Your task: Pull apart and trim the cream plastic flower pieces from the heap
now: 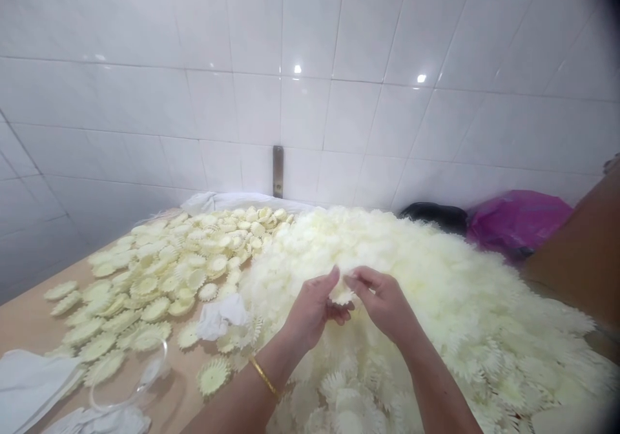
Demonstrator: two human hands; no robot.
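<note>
Between my two hands is a small pale-yellow disc with a toothed edge (pixel 341 294). My left hand (pixel 314 301) grips it from the left, thumb up and fingers curled underneath. From the right, my right hand (pixel 380 295) pinches its upper edge with thumb and fingertips. Both hands are over a large heap of fluffy pale-yellow toothed pieces (pixel 436 279), which spreads to the right and toward me. To the left lies a pile of flatter, cup-like toothed discs (pixel 159 279) on a tan tabletop (pixel 29 314).
White cloths (pixel 36 382) and a clear plastic ring (pixel 92 392) lie at the near left. A crumpled white tissue (pixel 221 316) rests among the discs. Behind the heap are a black bundle (pixel 436 214) and a purple plastic bag (pixel 520 217), with a brown shape (pixel 576 266) at the right. A tiled wall (pixel 310 111) stands behind.
</note>
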